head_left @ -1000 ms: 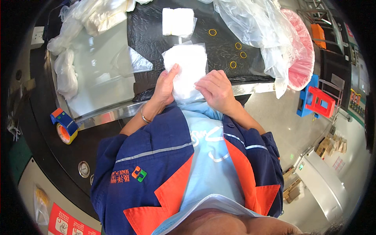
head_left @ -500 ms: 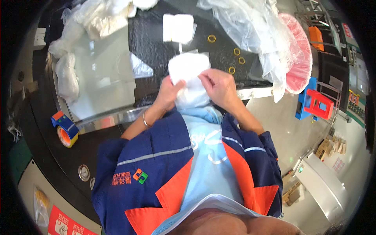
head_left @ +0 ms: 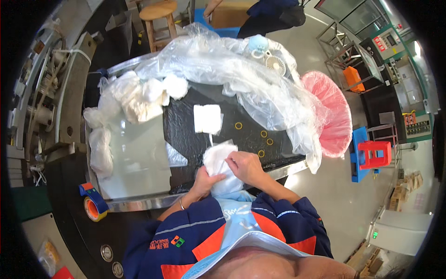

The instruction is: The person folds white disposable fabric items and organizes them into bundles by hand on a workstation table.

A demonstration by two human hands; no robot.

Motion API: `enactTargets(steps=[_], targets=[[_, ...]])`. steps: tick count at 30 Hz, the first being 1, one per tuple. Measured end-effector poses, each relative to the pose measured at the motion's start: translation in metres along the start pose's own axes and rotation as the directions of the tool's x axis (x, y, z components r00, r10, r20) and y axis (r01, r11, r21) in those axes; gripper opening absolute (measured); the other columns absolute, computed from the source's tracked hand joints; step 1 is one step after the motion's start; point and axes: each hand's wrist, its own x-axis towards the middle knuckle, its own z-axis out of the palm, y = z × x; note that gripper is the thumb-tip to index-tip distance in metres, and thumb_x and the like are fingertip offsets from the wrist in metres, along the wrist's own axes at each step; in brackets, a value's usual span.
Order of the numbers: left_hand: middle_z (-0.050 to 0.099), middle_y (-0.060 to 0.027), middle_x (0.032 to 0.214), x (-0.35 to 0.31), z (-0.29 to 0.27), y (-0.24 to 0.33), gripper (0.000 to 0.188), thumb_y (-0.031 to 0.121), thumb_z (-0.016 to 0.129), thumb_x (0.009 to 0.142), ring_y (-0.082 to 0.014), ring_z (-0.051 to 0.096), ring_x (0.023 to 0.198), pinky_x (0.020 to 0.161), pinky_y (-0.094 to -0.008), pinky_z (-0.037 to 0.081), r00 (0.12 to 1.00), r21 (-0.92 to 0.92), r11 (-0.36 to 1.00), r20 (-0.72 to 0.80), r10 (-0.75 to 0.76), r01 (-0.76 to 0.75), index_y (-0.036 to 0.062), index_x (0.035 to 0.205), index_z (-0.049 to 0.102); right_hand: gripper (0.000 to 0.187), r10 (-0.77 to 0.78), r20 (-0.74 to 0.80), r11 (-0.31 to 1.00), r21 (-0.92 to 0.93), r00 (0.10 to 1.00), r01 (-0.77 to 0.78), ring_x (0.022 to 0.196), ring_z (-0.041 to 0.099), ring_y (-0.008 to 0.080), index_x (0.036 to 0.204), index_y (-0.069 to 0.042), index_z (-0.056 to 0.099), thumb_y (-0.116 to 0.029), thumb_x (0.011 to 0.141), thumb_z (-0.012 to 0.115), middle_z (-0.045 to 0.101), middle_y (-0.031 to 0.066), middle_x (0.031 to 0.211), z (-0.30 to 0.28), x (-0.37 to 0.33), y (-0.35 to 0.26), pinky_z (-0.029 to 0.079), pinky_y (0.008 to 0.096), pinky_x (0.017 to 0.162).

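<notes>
My left hand (head_left: 204,182) grips the lower left side of a stack of thin white plastic bags (head_left: 217,157), its thumb lying across the front. The fingers of my right hand (head_left: 247,167) are pinched together at the stack's upper right edge. I hold the stack close to my body, over the table's near edge. Beyond it on the black table covering lies a second flat white stack (head_left: 207,119). Several yellow rubber bands (head_left: 264,134) are scattered to the right of that stack.
Crumpled clear plastic sheeting (head_left: 260,104) lines the table's far and right sides, by a pink plastic-covered round tub (head_left: 331,116). White bundles (head_left: 139,95) lie at the left. A tape dispenser (head_left: 95,204) sits by the near left corner. A small fan (head_left: 275,65) and another person's arm (head_left: 213,8) are beyond.
My view has tilted up, so the table sits lower and more of the far side shows. Both hands stay on the white stack, with the right fingers still pinched at its edge.
</notes>
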Motion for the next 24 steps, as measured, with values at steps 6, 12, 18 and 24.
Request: enactTargets(steps=[6,12,18,24], targets=[[0.063,-0.0068,0.112,-0.004,0.006,0.006,0.049,0.003,0.074,0.075,-0.0165,0.060,0.100,0.088,-0.0311,0.047,1.000,0.013,1.000,0.016,-0.020,0.020,-0.0004,0.121,0.057,0.013,0.000,-0.020,1.000,-0.005,1.000,0.000,0.063,0.064,0.0315,0.078,-0.007,0.060,-0.018,0.084,0.064,0.064,0.0120,0.070,0.000,-0.006,0.002,0.050,0.0416,0.055],[0.063,-0.0076,0.112,-0.002,0.007,0.007,0.051,0.002,0.073,0.075,-0.0176,0.060,0.100,0.089,-0.0323,0.047,0.999,0.004,0.999,0.001,-0.037,0.037,-0.0017,0.123,0.056,0.014,-0.057,-0.103,0.996,-0.080,0.993,0.049,0.064,0.064,0.0304,0.079,-0.007,0.059,-0.019,0.083,0.065,0.063,0.0120,0.069,-0.002,0.002,0.008,0.050,0.0414,0.055],[0.063,-0.0085,0.110,-0.003,0.005,0.013,0.048,0.004,0.072,0.076,-0.0179,0.061,0.098,0.087,-0.0330,0.048,0.997,0.046,0.996,0.002,-0.074,0.074,-0.0025,0.121,0.057,0.014,-0.111,-0.114,0.989,-0.112,0.987,0.098,0.061,0.063,0.0295,0.077,-0.006,0.060,-0.016,0.079,0.069,0.062,0.0110,0.068,-0.006,0.013,0.011,0.050,0.0397,0.054],[0.063,-0.0084,0.109,-0.004,0.010,0.019,0.049,0.005,0.074,0.075,-0.0186,0.061,0.097,0.086,-0.0335,0.049,0.992,0.119,0.985,0.000,-0.126,0.125,-0.0023,0.120,0.057,0.016,-0.129,-0.123,0.991,-0.062,0.984,0.122,0.066,0.064,0.0306,0.078,-0.006,0.058,-0.019,0.081,0.067,0.063,0.0119,0.070,-0.003,0.016,0.017,0.050,0.0407,0.057]])
